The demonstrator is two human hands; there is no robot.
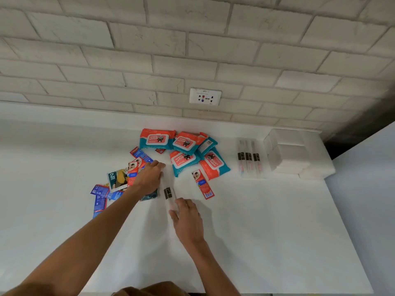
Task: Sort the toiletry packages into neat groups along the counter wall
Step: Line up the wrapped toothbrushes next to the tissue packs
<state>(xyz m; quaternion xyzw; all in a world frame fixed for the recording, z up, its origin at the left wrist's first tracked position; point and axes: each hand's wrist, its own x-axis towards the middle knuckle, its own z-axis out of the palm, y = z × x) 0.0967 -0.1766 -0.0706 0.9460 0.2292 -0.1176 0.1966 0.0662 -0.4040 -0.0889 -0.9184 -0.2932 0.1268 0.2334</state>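
A clear toothbrush packet (168, 194) with a black label lies on the white counter (267, 221) between my hands. My right hand (187, 218) holds its near end and my left hand (150, 177) rests at its far end. Several red-and-teal wipe packs (184, 150) lie jumbled near the wall. Red and blue toothpaste sachets (136, 165) are scattered to the left, with one red sachet (202, 184) lying alone. Three clear toothbrush packets (249, 159) lie side by side at the right.
White boxes (297, 154) are stacked at the right against the brick wall. A wall socket (205, 96) sits above the wipes. A teal-and-yellow pouch (116, 178) lies among blue sachets (100, 195). The counter ends at the right edge.
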